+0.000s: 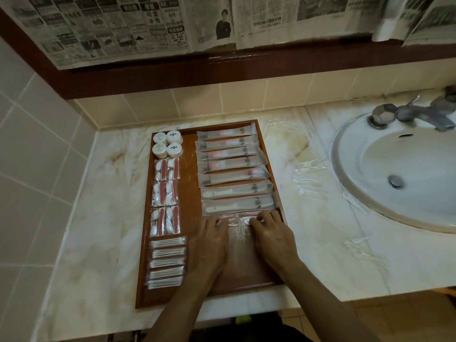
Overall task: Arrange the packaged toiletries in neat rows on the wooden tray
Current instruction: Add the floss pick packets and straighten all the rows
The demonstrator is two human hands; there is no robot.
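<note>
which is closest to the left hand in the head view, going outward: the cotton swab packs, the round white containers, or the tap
From the left hand:
1. Cotton swab packs, just to its left at the tray's near-left corner.
2. Round white containers, at the tray's far-left corner.
3. Tap, far right, behind the sink.

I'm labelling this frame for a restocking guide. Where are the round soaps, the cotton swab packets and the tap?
round soaps (pixel 167 144): head view, centre of the group of four.
cotton swab packets (pixel 167 262): head view, middle packet of the stack.
tap (pixel 409 113): head view, metal body beside the knob.
</note>
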